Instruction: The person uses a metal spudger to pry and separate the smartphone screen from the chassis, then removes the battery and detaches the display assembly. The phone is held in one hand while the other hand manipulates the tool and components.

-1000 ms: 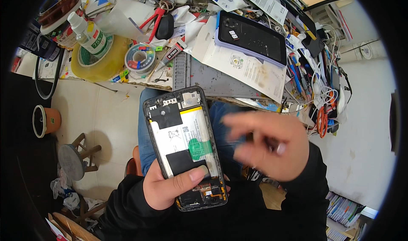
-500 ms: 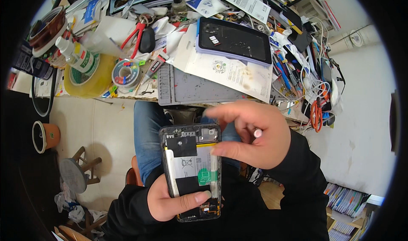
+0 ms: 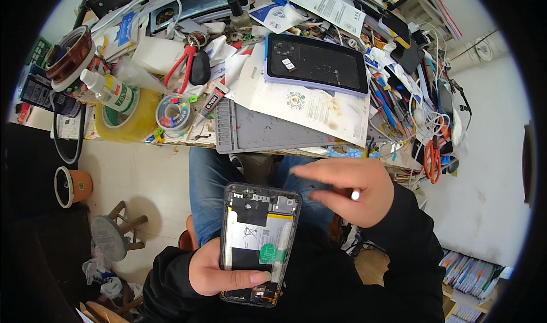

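Note:
A smartphone with its back cover off lies in my left hand, above my lap. The thumb presses across its lower part and the other fingers are hidden beneath it. Its silver battery, black covering patches, a green round label and a yellow strip are exposed. To the right of the phone's top end, apart from it, is my right hand, with the index finger and thumb stretched leftward. The curled fingers hold a slim tool; only its pale round end shows, so its kind is hidden.
Beyond my knees stands a cluttered workbench with a grey mat. A phone screen in a lilac frame rests on a white paper envelope. Red-handled pliers, a glue tube, a spray bottle and tangled cables surround it.
My right hand has drawn away from the phone's upper right edge, its fingers straighter now. The phone, still in my left hand, sits slightly lower in view. The whole view has shifted a little.

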A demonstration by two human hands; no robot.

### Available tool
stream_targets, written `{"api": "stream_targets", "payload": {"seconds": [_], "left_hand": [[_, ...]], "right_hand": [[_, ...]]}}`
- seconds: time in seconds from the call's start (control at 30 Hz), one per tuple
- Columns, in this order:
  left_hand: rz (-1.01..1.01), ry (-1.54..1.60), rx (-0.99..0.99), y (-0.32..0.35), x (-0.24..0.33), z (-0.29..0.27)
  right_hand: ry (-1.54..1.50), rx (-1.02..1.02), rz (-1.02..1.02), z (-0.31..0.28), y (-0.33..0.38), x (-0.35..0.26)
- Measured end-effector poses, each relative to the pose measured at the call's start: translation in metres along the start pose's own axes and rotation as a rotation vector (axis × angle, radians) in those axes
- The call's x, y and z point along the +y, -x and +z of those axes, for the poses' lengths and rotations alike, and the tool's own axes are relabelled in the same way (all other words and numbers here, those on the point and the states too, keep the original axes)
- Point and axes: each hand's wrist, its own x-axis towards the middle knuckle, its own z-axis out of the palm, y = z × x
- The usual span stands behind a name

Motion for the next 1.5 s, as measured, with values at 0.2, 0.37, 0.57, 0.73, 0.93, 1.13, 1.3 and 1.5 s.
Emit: {"api": "stream_targets", "payload": {"seconds": [0.2,0.37,0.57,0.73,0.93,1.13,1.3,1.5], "left_hand": [[0.016,-0.190,-0.123,-0.009,0.008,-0.002],[0.017,-0.469,-0.103,-0.025,0.006,0.004],[0.041,-0.559,-0.101,-0.030,0.006,0.008],[0.001,-0.453,-0.157,-0.023,0.010,0.004],[-0.107,-0.380,-0.129,-0.015,0.014,0.001],[-0.042,0.071,-0.181,-0.015,0.008,-0.023],[0.192,-0.441,0.236,-0.046,-0.017,-0.009],[0.713,-0.175,0.504,-0.121,-0.028,0.031]], "right_hand": [[-0.548,-0.059,0.355,-0.005,0.006,-0.009],[0.097,0.047,-0.127,0.000,-0.017,-0.013],[0.284,-0.036,-0.154,-0.010,-0.039,-0.005],[-0.114,-0.055,-0.003,-0.013,-0.021,0.006],[-0.609,-0.340,0.355,-0.017,0.006,-0.010],[-1.060,-0.196,0.411,0.001,0.019,0.006],[-1.212,0.013,0.433,0.007,0.019,0.021],[-1.126,0.151,0.415,0.025,0.004,0.018]]}}
